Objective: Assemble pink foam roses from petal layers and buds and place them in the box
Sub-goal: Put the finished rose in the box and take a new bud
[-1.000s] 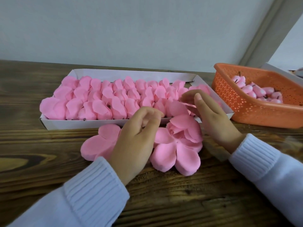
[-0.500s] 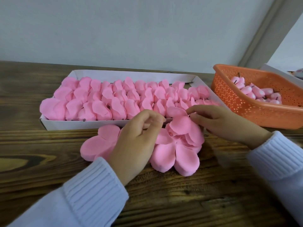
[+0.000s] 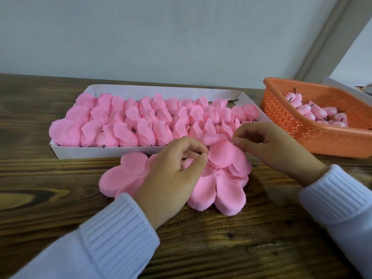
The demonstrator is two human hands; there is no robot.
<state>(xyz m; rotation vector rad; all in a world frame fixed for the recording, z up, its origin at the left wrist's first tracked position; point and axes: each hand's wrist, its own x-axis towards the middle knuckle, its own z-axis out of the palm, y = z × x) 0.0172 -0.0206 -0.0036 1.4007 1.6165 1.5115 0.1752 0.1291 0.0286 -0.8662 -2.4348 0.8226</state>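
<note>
Back from the box [image 3: 84,153], the right hand [image 3: 269,146] joins the left hand [image 3: 173,178] pinching the central petal layer [image 3: 223,156], apparently starting another rose.

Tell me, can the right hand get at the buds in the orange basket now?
Probably yes. The basket stands open-topped just beside the right hand, with nothing between it and the buds, though it must first release the petal it pinches.

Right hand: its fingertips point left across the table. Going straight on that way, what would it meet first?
The right hand would likely meet the raised petal almost at once, then the left hand; depth is unclear.
</note>
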